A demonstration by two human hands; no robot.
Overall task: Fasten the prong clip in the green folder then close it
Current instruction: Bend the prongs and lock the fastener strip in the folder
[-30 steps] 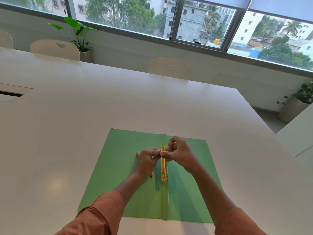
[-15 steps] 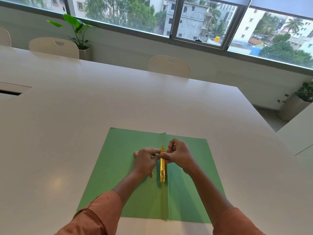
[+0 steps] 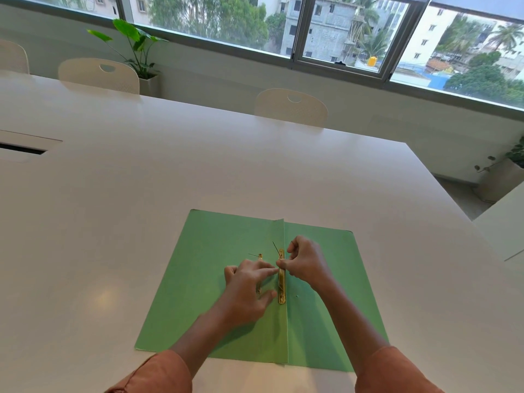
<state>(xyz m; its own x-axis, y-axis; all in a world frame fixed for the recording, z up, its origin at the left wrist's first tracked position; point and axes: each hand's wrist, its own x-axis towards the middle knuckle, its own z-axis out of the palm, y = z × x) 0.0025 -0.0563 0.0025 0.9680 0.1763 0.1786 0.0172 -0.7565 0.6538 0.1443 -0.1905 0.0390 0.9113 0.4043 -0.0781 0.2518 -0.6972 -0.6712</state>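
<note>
A green folder [image 3: 204,282] lies open and flat on the white table [image 3: 198,171], its spine fold raised along the middle. A gold prong clip bar [image 3: 281,287] lies along that fold. My right hand [image 3: 306,262] pinches the bar near its upper part between thumb and forefinger. My left hand [image 3: 246,290] rests on the left flap with fingers spread, its fingertips touching the bar. A second gold piece [image 3: 259,256] peeks out above my left hand, mostly hidden beneath it. A thin prong stands up at the bar's far end.
Cream chairs [image 3: 292,107] stand along the table's far side, with a potted plant [image 3: 136,52] by the window. A cable slot [image 3: 19,148] sits at the left of the table. Another white table edge [image 3: 504,222] is at the right.
My left hand has opened from a pinch and slid down onto the left flap, uncovering the upper end of the second gold piece. My right hand keeps its hold on the bar.
</note>
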